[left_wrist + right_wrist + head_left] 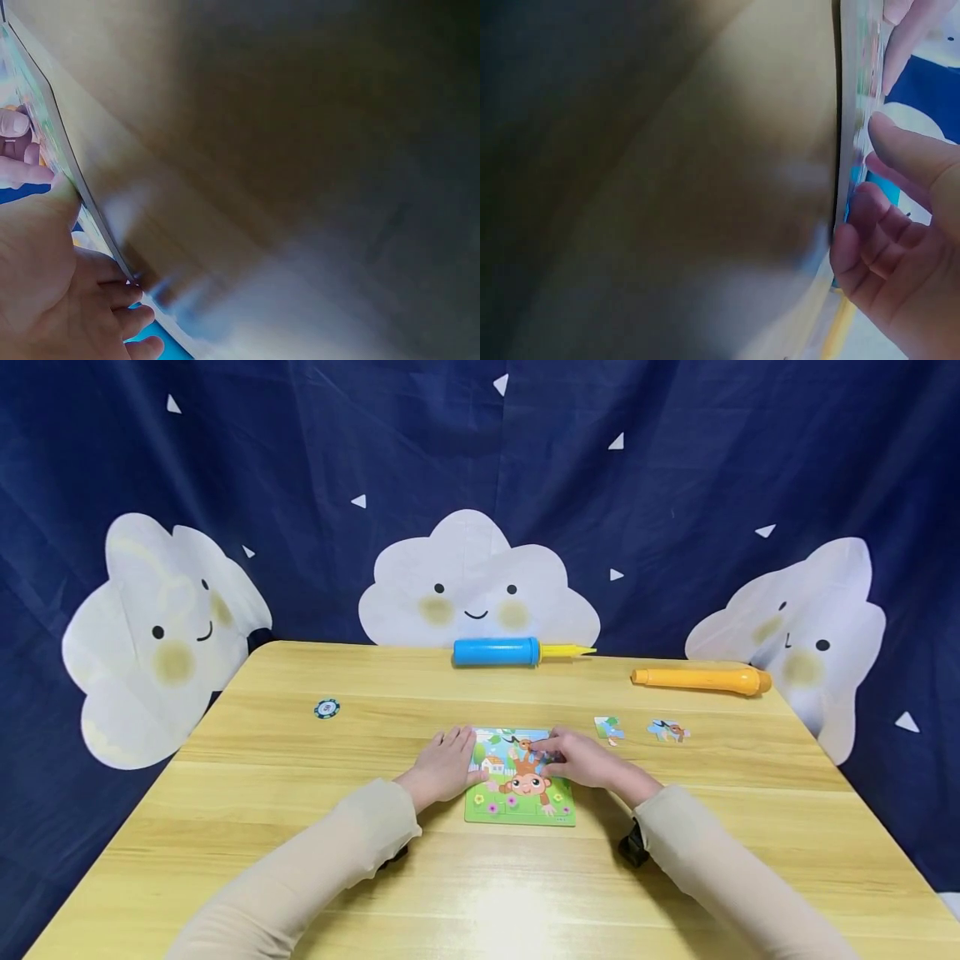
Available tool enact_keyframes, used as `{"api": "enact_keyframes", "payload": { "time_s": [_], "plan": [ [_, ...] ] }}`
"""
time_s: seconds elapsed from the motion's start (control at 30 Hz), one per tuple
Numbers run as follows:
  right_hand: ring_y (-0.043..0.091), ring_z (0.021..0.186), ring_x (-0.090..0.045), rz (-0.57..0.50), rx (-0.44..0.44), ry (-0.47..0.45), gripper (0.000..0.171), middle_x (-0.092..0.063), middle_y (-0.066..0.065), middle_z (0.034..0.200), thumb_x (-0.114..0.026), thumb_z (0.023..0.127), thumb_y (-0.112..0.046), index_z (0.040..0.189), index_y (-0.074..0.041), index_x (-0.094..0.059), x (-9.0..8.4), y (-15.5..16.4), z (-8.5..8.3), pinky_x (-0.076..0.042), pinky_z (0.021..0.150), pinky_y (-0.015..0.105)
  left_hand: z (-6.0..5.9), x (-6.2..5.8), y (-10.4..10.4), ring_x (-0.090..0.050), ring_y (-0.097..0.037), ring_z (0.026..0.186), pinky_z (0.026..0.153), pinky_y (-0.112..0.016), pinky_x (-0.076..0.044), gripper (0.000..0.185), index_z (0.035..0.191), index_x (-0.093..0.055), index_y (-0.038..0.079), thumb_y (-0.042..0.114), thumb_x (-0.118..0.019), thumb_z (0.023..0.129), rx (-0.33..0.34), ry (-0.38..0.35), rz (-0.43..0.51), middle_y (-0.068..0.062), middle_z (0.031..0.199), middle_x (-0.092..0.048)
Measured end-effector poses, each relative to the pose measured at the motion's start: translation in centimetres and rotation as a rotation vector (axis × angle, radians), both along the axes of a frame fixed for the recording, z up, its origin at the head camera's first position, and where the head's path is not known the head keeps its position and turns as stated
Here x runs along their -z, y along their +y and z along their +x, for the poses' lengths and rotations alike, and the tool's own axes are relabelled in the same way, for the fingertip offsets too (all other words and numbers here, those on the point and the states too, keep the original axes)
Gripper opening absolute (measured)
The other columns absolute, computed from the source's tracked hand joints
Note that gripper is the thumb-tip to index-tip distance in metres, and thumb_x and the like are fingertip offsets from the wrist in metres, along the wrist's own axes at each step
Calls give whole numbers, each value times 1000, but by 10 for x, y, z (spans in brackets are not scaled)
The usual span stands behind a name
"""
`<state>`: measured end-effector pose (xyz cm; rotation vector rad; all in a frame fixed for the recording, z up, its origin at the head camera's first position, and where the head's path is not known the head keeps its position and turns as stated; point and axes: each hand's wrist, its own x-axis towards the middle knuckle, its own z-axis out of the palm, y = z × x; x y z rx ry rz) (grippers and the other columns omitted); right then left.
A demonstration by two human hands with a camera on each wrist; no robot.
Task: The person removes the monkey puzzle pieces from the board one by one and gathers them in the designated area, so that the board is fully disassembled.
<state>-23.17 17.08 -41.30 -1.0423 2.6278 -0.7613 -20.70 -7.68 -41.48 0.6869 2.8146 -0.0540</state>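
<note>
A monkey picture puzzle board lies flat at the middle of the wooden table. My left hand rests with straight fingers on the board's left edge; the left wrist view shows this hand against the board's rim. My right hand sits over the board's upper right part, fingers curled, pinching a puzzle piece against the picture. In the right wrist view this hand curls beside the board. Two loose puzzle pieces lie to the right of the board.
A blue hand pump and an orange pump lie along the table's far edge. A small round chip sits at the left. A dark cloth with white clouds hangs behind the table.
</note>
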Motion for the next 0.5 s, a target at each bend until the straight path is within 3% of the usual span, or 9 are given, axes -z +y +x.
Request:
{"api": "enact_keyframes", "payload": {
  "time_s": [0.5],
  "plan": [
    [16,71,-45,-19,9,-13,32,-46,10,95,-67,84,-7,115,0,-62,0,-4,1,-40,61,26,1,-4,1,-14,-29,137,110,-42,-13,74,144,-20,-3,49,-38,95,-14,-20,27,-16,150,-17]
  ]
}}
